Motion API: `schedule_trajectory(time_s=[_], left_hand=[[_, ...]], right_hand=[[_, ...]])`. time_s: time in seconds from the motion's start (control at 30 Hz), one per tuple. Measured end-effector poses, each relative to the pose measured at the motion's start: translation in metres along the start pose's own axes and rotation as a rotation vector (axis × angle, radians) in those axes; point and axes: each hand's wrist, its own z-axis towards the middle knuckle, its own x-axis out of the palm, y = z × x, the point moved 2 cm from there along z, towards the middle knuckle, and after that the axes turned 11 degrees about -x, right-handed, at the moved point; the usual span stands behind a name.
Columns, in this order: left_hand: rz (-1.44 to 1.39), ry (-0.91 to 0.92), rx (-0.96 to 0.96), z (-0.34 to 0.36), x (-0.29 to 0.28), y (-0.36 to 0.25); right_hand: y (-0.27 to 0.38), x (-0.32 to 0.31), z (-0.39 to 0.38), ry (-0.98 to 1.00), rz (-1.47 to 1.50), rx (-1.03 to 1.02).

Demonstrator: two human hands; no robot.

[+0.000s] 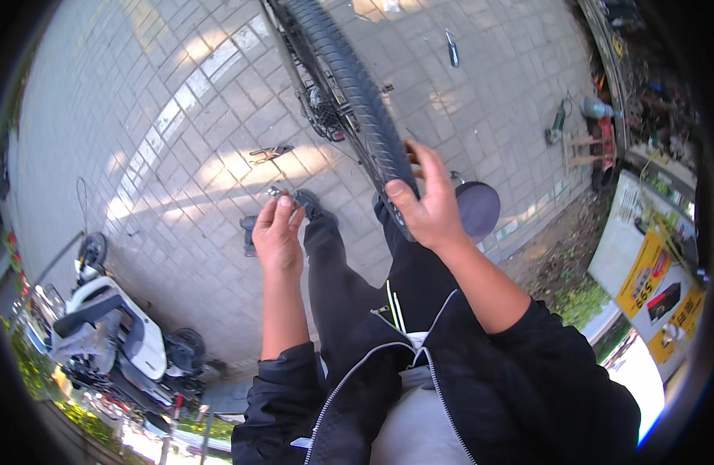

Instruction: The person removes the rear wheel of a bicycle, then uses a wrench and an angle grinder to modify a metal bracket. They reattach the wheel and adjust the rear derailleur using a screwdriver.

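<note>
A bicycle wheel with a black knobbly tyre runs from the top edge down to my right knee. My right hand is closed around the tyre near its lower end, thumb on top and fingers on the far right side. On the wheel's left side sits a dark rear sprocket cassette with the derailleur beside it. Left of the wheel, my left hand pinches a small shiny metal part between thumb and fingers. Its exact kind is too small to make out.
Pliers lie on the paving beyond my left hand, and a screwdriver at the upper right. A round dark stool seat stands beside my right hand. A white scooter is parked at left; a yellow signboard stands at right.
</note>
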Motion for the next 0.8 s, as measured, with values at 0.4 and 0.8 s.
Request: schedule_trajectory(time_s=[0.4,0.8], left_hand=[[0.284,0.156,0.284,0.099,-0.071,0.070],[0.742,0.218,0.742,0.144,-0.048,0.059]], right_hand=[[-0.017,0.025,-0.010,-0.109,-0.211,-0.015],[0.030,0.085,-0.051,-0.241,-0.403,-0.684]])
